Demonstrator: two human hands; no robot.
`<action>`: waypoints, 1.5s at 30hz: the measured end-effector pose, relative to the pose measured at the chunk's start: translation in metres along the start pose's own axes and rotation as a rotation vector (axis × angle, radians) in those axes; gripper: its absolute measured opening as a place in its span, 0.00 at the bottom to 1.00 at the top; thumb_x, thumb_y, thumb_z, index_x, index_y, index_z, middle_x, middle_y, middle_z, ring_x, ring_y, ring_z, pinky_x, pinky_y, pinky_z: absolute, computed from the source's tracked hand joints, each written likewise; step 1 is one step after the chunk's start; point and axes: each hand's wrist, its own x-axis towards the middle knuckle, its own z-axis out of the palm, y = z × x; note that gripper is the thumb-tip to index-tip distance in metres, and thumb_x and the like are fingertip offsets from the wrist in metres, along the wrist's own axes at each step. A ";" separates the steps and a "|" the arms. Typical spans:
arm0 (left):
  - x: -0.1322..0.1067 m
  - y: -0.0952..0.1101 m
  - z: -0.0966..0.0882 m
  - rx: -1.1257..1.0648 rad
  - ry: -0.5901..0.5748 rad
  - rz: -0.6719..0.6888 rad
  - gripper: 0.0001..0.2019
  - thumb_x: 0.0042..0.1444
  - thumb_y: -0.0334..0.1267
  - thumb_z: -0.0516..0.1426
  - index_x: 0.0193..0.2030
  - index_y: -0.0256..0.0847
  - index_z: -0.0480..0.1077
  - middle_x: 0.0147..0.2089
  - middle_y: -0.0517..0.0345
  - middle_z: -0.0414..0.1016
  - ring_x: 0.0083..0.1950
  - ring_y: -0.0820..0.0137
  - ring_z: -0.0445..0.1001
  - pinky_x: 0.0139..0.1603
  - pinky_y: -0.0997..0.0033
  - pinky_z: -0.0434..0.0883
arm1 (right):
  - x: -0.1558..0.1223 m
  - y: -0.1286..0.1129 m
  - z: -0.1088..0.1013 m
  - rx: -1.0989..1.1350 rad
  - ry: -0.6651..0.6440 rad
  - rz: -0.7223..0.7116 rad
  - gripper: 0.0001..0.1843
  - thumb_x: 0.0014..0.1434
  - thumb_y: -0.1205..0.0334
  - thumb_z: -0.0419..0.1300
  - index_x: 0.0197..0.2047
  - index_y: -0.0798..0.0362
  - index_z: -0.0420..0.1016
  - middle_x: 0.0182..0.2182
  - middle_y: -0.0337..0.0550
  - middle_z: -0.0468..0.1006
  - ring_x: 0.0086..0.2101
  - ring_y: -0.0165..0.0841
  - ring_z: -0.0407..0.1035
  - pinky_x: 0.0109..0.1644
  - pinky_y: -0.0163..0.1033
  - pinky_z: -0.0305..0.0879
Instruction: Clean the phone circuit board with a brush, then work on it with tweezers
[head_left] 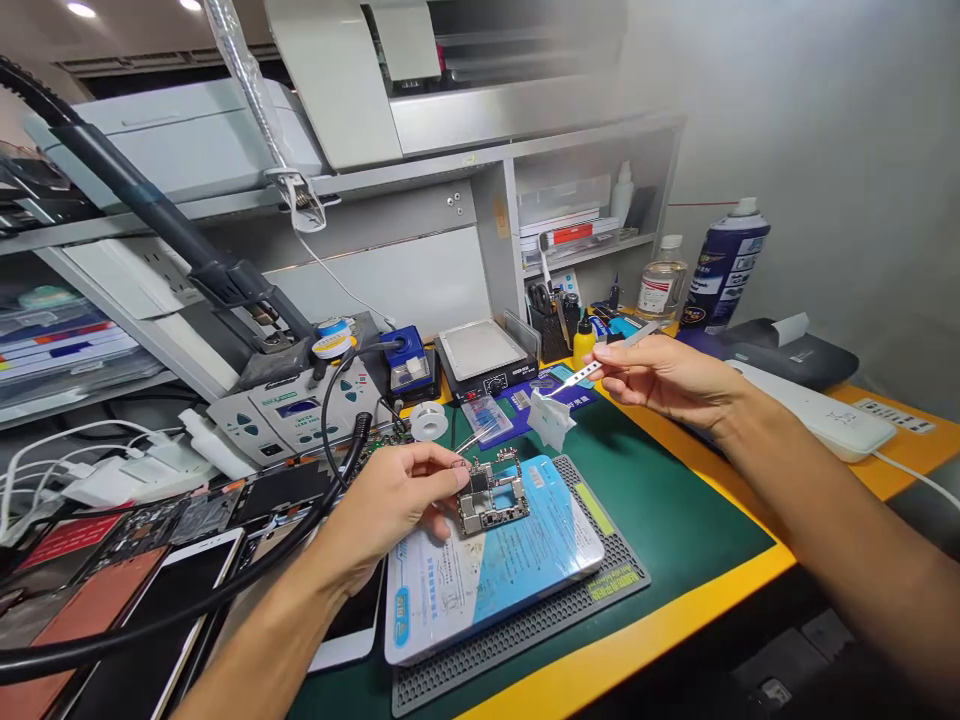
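Note:
My left hand [401,495] is closed, pinching a phone circuit board [491,495] by its left edge between thumb and fingers. The board is tilted above a blue and white box [517,570], with a cut-out in its right part. My right hand [664,378] is closed around white tweezers [583,376] with a row of holes. At their tips hangs a crumpled white wipe [551,422], just beyond the board and apart from it. A second pair of metal tweezers [478,436] lies behind my left fingers, its lower end hidden.
Under the box lies a grey ridged mat [525,655] on a green mat [690,520]. Behind are a heating plate [484,350], solder spool [429,421] and yellow bottle [584,343]. A black hose [285,565] crosses at left over several phones. A spray can [724,265] stands right.

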 end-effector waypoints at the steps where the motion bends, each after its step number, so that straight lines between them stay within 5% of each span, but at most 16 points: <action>1: -0.006 -0.003 -0.001 -0.058 0.003 -0.034 0.15 0.54 0.46 0.65 0.38 0.35 0.74 0.29 0.58 0.74 0.22 0.74 0.73 0.26 0.76 0.69 | -0.002 0.000 0.004 0.004 -0.009 0.019 0.10 0.57 0.60 0.70 0.34 0.61 0.83 0.27 0.43 0.76 0.24 0.22 0.67 0.24 0.25 0.67; 7: -0.025 -0.017 -0.006 -0.357 0.032 -0.161 0.09 0.55 0.39 0.64 0.36 0.34 0.73 0.26 0.50 0.78 0.21 0.72 0.74 0.22 0.78 0.73 | -0.008 0.007 0.031 -0.041 -0.066 0.023 0.13 0.54 0.57 0.72 0.33 0.61 0.84 0.22 0.40 0.72 0.21 0.23 0.64 0.21 0.27 0.60; 12: -0.025 -0.021 -0.007 -0.397 0.026 -0.192 0.10 0.54 0.39 0.64 0.35 0.33 0.74 0.23 0.52 0.76 0.20 0.72 0.74 0.22 0.79 0.74 | -0.009 0.018 0.046 -0.075 -0.074 0.046 0.13 0.52 0.55 0.73 0.31 0.59 0.84 0.25 0.44 0.75 0.21 0.25 0.65 0.20 0.29 0.60; 21: -0.026 -0.031 -0.007 -0.232 0.039 -0.162 0.28 0.55 0.46 0.64 0.59 0.35 0.66 0.21 0.55 0.77 0.20 0.66 0.77 0.20 0.77 0.71 | -0.014 0.036 0.057 -0.251 -0.138 0.046 0.11 0.57 0.55 0.69 0.35 0.55 0.83 0.22 0.42 0.75 0.23 0.30 0.68 0.22 0.33 0.64; 38: -0.026 -0.033 -0.008 0.065 0.091 -0.084 0.12 0.53 0.47 0.60 0.37 0.41 0.77 0.15 0.59 0.73 0.18 0.62 0.76 0.20 0.70 0.73 | -0.013 0.037 0.063 -0.279 -0.012 0.015 0.08 0.55 0.59 0.71 0.30 0.54 0.83 0.22 0.42 0.74 0.22 0.29 0.68 0.21 0.32 0.64; 45: -0.024 -0.033 -0.009 0.051 0.092 -0.129 0.15 0.50 0.47 0.61 0.40 0.40 0.79 0.13 0.59 0.71 0.17 0.61 0.74 0.14 0.72 0.69 | -0.012 0.034 0.059 -0.277 0.024 -0.004 0.06 0.53 0.60 0.73 0.28 0.53 0.84 0.23 0.44 0.74 0.22 0.30 0.68 0.18 0.33 0.63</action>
